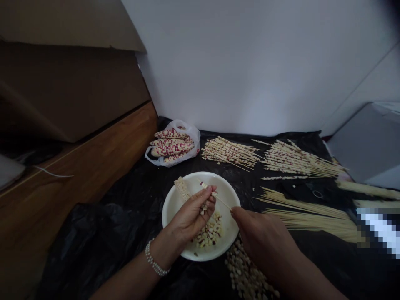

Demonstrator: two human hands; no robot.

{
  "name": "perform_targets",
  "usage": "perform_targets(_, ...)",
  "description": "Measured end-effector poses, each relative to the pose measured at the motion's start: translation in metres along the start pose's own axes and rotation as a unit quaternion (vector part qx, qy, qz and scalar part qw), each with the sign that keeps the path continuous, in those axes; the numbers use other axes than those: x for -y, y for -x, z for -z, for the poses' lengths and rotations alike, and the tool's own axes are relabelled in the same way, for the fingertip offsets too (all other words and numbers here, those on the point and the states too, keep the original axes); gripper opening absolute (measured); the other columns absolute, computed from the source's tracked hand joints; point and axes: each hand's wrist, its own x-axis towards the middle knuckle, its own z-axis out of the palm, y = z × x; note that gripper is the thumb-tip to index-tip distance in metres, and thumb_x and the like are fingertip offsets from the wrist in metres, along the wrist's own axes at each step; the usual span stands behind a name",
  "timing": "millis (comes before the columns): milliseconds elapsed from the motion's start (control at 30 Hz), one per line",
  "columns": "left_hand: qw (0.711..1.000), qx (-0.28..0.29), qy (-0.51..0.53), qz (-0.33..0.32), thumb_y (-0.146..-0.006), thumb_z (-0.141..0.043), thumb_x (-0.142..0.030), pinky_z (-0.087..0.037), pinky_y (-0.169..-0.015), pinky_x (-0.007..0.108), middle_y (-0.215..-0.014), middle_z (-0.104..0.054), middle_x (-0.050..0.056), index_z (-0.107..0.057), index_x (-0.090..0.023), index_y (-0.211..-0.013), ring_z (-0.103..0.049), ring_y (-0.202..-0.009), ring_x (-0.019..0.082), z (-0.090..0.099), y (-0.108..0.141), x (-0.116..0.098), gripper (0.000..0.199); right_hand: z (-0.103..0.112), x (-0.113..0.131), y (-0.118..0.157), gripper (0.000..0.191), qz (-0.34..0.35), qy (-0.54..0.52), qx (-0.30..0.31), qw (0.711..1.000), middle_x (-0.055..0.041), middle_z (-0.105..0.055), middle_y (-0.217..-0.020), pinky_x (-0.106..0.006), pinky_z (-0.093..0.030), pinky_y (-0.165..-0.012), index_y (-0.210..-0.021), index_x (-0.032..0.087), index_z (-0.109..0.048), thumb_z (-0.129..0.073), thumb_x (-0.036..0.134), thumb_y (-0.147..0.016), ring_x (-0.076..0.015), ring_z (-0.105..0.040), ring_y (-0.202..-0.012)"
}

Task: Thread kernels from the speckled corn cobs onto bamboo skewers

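Observation:
Over a white bowl (170, 227), my left hand (195, 210) is closed, its thumb and finger pinching corn kernels at the tip end of a thin wooden skewer (223, 203). A few loose kernels sit in its curled fingers. My right hand (258, 227) grips the other end of the same skewer at the bowl's right rim. Pale and dark corn kernels (212, 233) lie in the bottom of the bowl. A stripped corn cob (181, 187) leans inside the bowl's far left side, behind my left hand.
Behind the bowl, a plastic bag (195, 139) holds speckled corn cobs (171, 148). Two piles of kernel-threaded skewers (228, 150) lie to its right. Bare skewers (306, 214) and loose kernels (245, 271) rest on black plastic sheeting (103, 233). A cardboard box (71, 83) stands left.

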Motion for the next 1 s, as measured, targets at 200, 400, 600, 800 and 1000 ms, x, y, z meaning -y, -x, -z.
perform_targets(200,0.998,-0.005,-0.057,0.021,-0.077,-0.072,-0.013,-0.044,-0.052,0.008,-0.078,-0.063,0.004,-0.072,-0.008,-0.086,-0.053,-0.062,0.003,-0.001,0.005,0.009,0.01,-0.014,0.004,-0.004,0.019,-0.027,-0.036,0.014,0.999,-0.0032,-0.066,-0.063,-0.029,-0.022,-0.045,-0.081,0.018,-0.055,-0.04,0.006,-0.08,-0.0154,-0.06,-0.049)
perform_targets(400,0.996,0.004,-0.08,0.047,-0.078,-0.071,-0.012,-0.045,-0.052,0.008,-0.075,-0.063,0.004,-0.072,-0.006,-0.089,-0.053,-0.058,0.002,-0.005,0.008,0.016,0.013,-0.014,-0.002,-0.008,0.019,-0.049,-0.092,0.02,0.994,-0.0023,-0.068,-0.067,-0.028,-0.025,-0.05,-0.084,0.019,-0.056,-0.039,0.016,-0.09,-0.0135,-0.061,-0.055)
perform_targets(600,0.999,0.045,0.015,-0.019,-0.087,-0.063,-0.029,-0.029,-0.037,0.006,-0.068,-0.052,-0.001,-0.065,-0.01,-0.105,-0.042,-0.048,0.0,-0.01,0.007,-0.006,0.026,-0.004,-0.006,-0.006,0.025,-0.072,-0.062,0.033,0.995,-0.003,-0.068,-0.068,-0.029,-0.02,-0.049,-0.084,0.021,-0.059,-0.036,0.025,-0.093,-0.015,-0.059,-0.054)
perform_targets(800,0.986,-0.005,-0.071,-0.152,-0.088,-0.062,-0.029,-0.022,-0.033,0.008,-0.059,-0.042,-0.006,-0.062,-0.01,-0.086,-0.029,-0.041,-0.001,-0.009,0.004,-0.017,0.019,0.001,-0.004,-0.007,0.024,-0.071,-0.056,0.073,0.993,-0.0032,-0.067,-0.066,-0.03,-0.018,-0.05,-0.083,0.022,-0.06,-0.037,0.023,-0.091,-0.0147,-0.058,-0.055)
perform_targets(1000,0.976,-0.031,-0.083,-0.201,-0.08,-0.071,-0.033,-0.019,-0.032,0.009,-0.057,-0.038,-0.009,-0.058,-0.012,-0.08,-0.027,-0.04,-0.001,-0.006,0.0,-0.022,0.025,0.01,-0.002,-0.001,0.022,-0.05,-0.026,0.096,0.994,-0.0024,-0.063,-0.059,-0.03,-0.016,-0.048,-0.078,0.021,-0.058,-0.038,0.014,-0.085,-0.0129,-0.052,-0.047)
